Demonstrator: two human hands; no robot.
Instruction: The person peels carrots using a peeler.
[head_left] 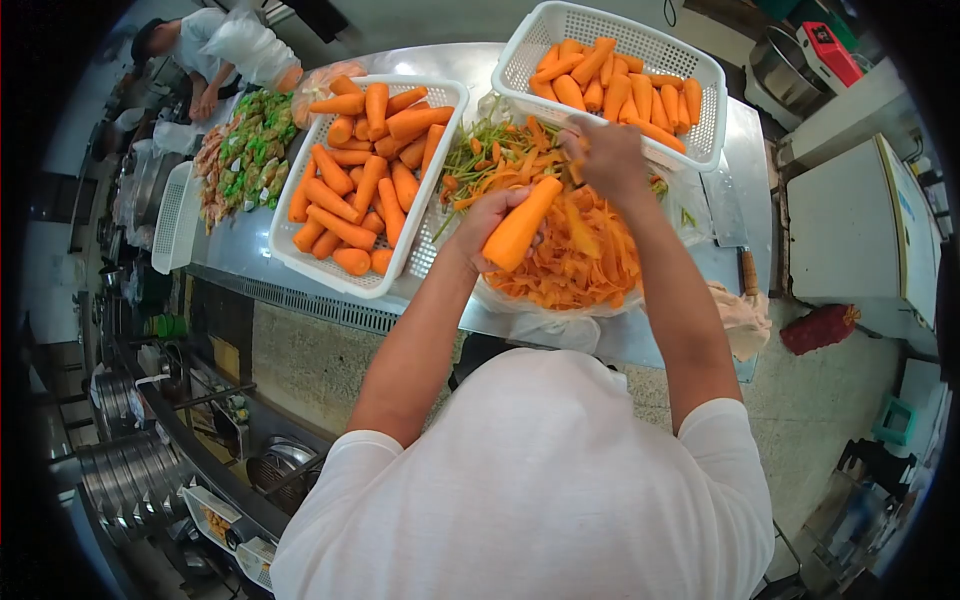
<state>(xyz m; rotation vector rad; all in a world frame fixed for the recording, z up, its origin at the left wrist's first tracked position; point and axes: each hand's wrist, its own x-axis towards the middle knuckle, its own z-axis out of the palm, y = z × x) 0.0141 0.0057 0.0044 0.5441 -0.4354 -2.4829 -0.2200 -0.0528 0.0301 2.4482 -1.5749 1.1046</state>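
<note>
My left hand point(490, 222) is wrapped round a large orange carrot point(522, 224), its narrower end pointing up and to the right. Just beyond that end is my right hand point(606, 158), closed round something blurred that I cannot make out. Below both hands lies a heap of orange peelings point(585, 260), with green stem pieces point(475, 150) at its far left. A white basket of carrots point(283, 248) stands left of the heap. Behind my right hand stands another white basket point(712, 158), also holding carrots.
A cleaver point(727, 215) and a pale cloth point(738, 318) lie at the table's right side. Bundled green and orange items point(250, 145) lie at the left, near another person point(205, 50). A metal bowl point(788, 70) and red scale point(830, 52) stand at the far right.
</note>
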